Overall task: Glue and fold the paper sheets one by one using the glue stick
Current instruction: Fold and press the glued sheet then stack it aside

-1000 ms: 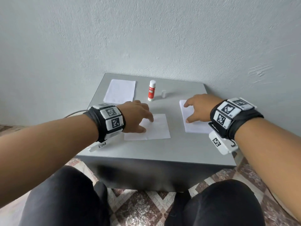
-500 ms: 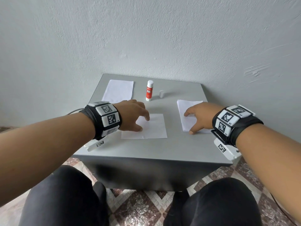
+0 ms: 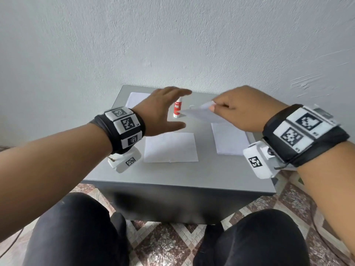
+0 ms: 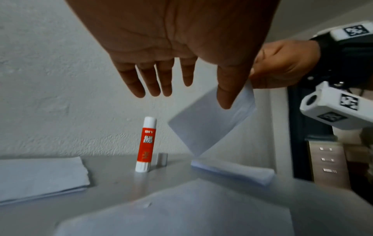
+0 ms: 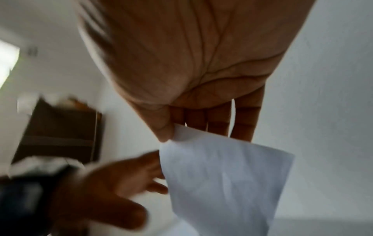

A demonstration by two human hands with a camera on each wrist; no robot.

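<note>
White paper sheet [image 3: 199,114], frame centre, hangs pinched by its corner in my right hand [image 3: 242,110], lifted off the stack [image 3: 230,139] for gluing. My left hand [image 3: 163,110], fingers spread and holding nothing, reaches toward the upright glue stick [image 3: 177,110] on the worktop [image 3: 172,175].

You have one glue stick [image 3: 177,110] standing upright on the one grey table [image 3: 172,175], and one small cap [image 4: 162,160] just right of the glue stick. Count four lots of paper: one lifted sheet [image 4: 210,126] right of the glue stick, one single sheet [image 3: 170,147] in front of it, one stack [image 3: 230,140] to its front right, one folded pile [image 4: 40,177] to its left. Two hands, two marker wristbands.
</note>
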